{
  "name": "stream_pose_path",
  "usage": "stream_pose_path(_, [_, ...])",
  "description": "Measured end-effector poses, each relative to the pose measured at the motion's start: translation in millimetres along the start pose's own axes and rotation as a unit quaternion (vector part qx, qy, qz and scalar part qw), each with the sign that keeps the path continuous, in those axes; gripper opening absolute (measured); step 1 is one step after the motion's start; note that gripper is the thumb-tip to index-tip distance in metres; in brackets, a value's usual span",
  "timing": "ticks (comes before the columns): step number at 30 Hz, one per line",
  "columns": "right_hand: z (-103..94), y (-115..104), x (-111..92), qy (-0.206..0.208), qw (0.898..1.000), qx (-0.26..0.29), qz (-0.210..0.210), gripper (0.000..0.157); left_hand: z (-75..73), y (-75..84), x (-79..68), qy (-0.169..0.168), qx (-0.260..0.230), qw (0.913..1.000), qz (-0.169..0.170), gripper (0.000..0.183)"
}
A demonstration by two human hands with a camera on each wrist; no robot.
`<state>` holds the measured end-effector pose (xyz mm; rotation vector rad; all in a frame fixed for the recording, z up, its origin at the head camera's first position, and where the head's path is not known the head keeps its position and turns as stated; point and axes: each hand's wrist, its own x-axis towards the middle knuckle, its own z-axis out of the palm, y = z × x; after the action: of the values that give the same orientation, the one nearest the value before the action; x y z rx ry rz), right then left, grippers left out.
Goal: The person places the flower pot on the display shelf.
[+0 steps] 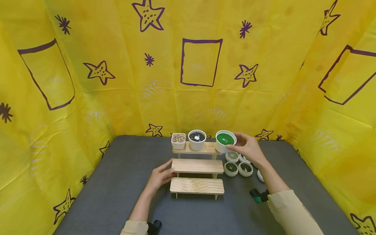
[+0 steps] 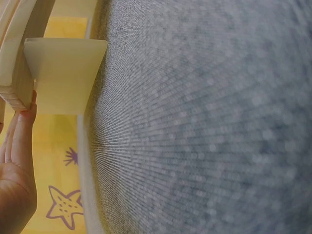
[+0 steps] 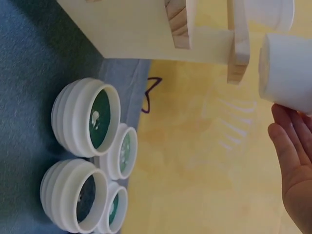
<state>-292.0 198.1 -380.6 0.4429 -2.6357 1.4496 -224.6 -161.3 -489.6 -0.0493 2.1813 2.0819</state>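
Observation:
My right hand (image 1: 248,148) holds a white cup (image 1: 225,141) with green contents, thumb in front and fingers behind. The cup is over the right end of the top board of a three-tier wooden stand (image 1: 197,165); in the right wrist view a small gap shows between cup and board. My left hand (image 1: 158,179) touches the left end of the middle board, its fingers nearly straight against the wood in the left wrist view. On the top board stand a square white cup (image 1: 178,145) of brown bits and a round white cup (image 1: 196,143) with dark contents.
Right of the stand, several small ribbed white jars (image 1: 230,173) with dark or green contents sit close together on the grey table (image 1: 117,182). Yellow cloth walls (image 1: 199,107) with drawn stars enclose the table at the back and sides.

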Motion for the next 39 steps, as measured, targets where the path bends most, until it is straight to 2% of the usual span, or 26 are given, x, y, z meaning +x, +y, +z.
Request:
stream_pose_path(12, [13.3,-7.1,9.6,-0.015,1.0,-0.015,-0.002,0.064,-0.1,0.5,-0.5,0.001,0.001,1.0,0.002,0.058])
stream_pose_path(18, [17.8,-7.5,12.2,-0.018,1.0,-0.01,0.006,0.069,0.1,0.1,-0.2,-0.001,-0.004,1.0,0.002,0.059])
stream_pose_path(39, [27.2,-5.3,14.4,-0.013,1.0,-0.01,0.002,0.073,-0.1,-1.8,0.9,-0.012,-0.007,0.9999,0.002,0.06])
